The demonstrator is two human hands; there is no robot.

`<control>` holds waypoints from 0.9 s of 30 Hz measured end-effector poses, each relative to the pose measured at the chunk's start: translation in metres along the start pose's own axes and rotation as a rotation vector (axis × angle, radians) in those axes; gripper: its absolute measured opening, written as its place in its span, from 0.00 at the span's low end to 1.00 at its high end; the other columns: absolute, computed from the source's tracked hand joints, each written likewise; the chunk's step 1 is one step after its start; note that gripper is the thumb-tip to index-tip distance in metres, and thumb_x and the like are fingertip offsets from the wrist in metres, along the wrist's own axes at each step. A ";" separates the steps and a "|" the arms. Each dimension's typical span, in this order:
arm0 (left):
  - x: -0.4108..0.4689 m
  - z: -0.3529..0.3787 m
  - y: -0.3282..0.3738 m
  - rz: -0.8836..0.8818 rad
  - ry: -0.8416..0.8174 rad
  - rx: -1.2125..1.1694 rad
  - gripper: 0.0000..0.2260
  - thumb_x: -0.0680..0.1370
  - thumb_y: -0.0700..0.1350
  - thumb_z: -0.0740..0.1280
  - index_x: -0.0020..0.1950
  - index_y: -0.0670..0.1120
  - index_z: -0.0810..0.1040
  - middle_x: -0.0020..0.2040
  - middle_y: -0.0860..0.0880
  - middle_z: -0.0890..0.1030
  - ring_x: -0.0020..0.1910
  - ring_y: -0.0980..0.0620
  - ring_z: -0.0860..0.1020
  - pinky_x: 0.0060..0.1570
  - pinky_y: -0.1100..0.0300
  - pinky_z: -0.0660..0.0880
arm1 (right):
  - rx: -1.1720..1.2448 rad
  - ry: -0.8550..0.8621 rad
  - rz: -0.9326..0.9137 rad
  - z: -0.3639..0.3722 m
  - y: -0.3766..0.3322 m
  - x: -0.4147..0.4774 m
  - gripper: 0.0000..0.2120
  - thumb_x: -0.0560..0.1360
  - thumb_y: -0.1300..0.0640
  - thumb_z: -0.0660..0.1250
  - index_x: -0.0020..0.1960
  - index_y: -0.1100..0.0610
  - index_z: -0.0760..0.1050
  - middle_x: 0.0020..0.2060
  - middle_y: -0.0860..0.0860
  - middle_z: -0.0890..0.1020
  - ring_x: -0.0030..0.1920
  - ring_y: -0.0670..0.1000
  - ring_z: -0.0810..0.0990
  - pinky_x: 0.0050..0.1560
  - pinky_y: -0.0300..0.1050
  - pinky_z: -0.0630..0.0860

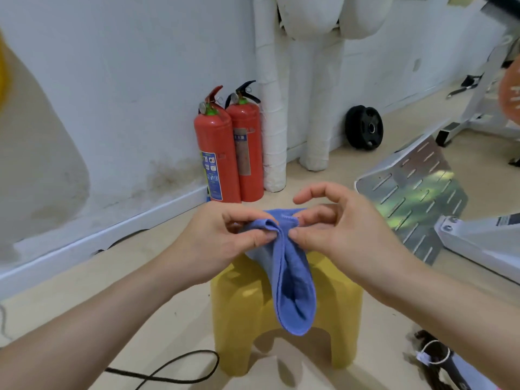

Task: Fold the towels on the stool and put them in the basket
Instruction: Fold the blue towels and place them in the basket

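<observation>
**Towel** (294, 291): blue, soft napped cloth with a stitched hem. It is held up over the stool (242, 308) and hangs doubled in a long, limp fold.
**Left grip** (222, 240): thumb and forefinger pinch the top edge.
**Right grip** (346, 235): thumb and curled fingers pinch the same edge just beside it, forefinger lifted clear.
**Stool:** yellow moulded plastic, smooth and round-cornered.
**Basket:** not in view.
**Handling, as we judge it:** match the corners, keep the hem taut, and lay the towel flat on the seat before creasing.
</observation>
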State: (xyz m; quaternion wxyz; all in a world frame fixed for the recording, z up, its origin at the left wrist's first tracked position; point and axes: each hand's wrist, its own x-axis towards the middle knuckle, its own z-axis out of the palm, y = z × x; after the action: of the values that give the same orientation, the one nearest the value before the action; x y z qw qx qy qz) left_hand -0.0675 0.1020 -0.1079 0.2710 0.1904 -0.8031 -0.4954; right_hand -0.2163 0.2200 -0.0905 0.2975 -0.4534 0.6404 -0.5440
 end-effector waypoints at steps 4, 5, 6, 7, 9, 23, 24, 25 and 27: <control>0.002 -0.003 -0.003 0.084 0.012 0.233 0.05 0.71 0.47 0.70 0.43 0.51 0.85 0.43 0.51 0.83 0.45 0.54 0.79 0.47 0.59 0.75 | 0.011 0.010 -0.006 0.004 0.004 -0.001 0.15 0.68 0.70 0.72 0.48 0.54 0.75 0.38 0.59 0.83 0.36 0.54 0.82 0.48 0.59 0.81; 0.003 -0.004 -0.002 0.106 0.023 0.278 0.05 0.70 0.47 0.70 0.43 0.52 0.84 0.42 0.53 0.83 0.44 0.56 0.79 0.45 0.63 0.73 | 0.014 0.015 -0.008 0.004 0.004 -0.001 0.14 0.68 0.70 0.72 0.47 0.54 0.76 0.38 0.58 0.84 0.36 0.53 0.83 0.47 0.57 0.81; 0.003 -0.005 0.000 0.124 0.037 0.300 0.04 0.69 0.47 0.72 0.42 0.53 0.84 0.41 0.55 0.83 0.43 0.57 0.79 0.43 0.68 0.71 | 0.016 0.023 -0.011 0.004 0.004 -0.001 0.14 0.68 0.70 0.72 0.47 0.54 0.76 0.38 0.57 0.84 0.36 0.53 0.83 0.47 0.55 0.81; 0.004 -0.006 0.002 0.136 0.051 0.310 0.04 0.67 0.47 0.73 0.41 0.54 0.84 0.40 0.57 0.83 0.41 0.59 0.78 0.42 0.71 0.69 | 0.018 0.032 -0.015 0.004 0.004 0.000 0.14 0.68 0.70 0.72 0.47 0.55 0.76 0.38 0.57 0.84 0.36 0.53 0.84 0.47 0.54 0.82; 0.005 -0.007 0.005 0.161 0.050 0.333 0.05 0.66 0.47 0.74 0.40 0.56 0.83 0.38 0.57 0.83 0.39 0.60 0.77 0.41 0.73 0.68 | 0.026 0.052 -0.021 0.004 0.004 0.001 0.13 0.69 0.70 0.72 0.46 0.56 0.76 0.37 0.56 0.85 0.37 0.53 0.85 0.46 0.51 0.82; 0.005 -0.004 0.013 0.241 0.089 0.333 0.14 0.67 0.39 0.77 0.51 0.51 0.84 0.38 0.52 0.83 0.38 0.55 0.81 0.42 0.64 0.77 | -0.095 0.052 -0.169 0.009 0.003 -0.004 0.15 0.69 0.68 0.72 0.43 0.49 0.75 0.36 0.48 0.85 0.36 0.46 0.84 0.44 0.48 0.82; 0.005 -0.004 0.013 0.253 0.072 0.352 0.15 0.68 0.40 0.77 0.52 0.50 0.84 0.39 0.52 0.83 0.38 0.55 0.80 0.43 0.64 0.77 | -0.116 0.057 -0.186 0.009 0.003 -0.005 0.16 0.69 0.68 0.72 0.42 0.49 0.72 0.36 0.48 0.85 0.34 0.46 0.84 0.43 0.45 0.82; 0.006 -0.003 0.013 0.274 0.057 0.376 0.14 0.68 0.41 0.75 0.53 0.51 0.84 0.40 0.51 0.83 0.39 0.55 0.80 0.42 0.64 0.76 | -0.137 0.063 -0.203 0.008 0.002 -0.005 0.17 0.69 0.67 0.73 0.41 0.48 0.70 0.36 0.47 0.84 0.33 0.45 0.83 0.42 0.43 0.82; 0.006 -0.003 0.014 0.310 0.037 0.406 0.14 0.68 0.43 0.74 0.52 0.52 0.83 0.41 0.51 0.83 0.39 0.56 0.79 0.42 0.65 0.75 | -0.176 0.070 -0.234 0.007 0.002 -0.005 0.20 0.68 0.66 0.74 0.41 0.48 0.65 0.37 0.46 0.83 0.33 0.44 0.82 0.39 0.38 0.80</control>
State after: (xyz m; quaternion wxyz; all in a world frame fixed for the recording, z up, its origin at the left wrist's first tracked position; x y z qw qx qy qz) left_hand -0.0705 0.1024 -0.0923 0.3144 0.1245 -0.9007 -0.2727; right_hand -0.2082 0.2212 -0.0946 0.1686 -0.5299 0.6385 -0.5321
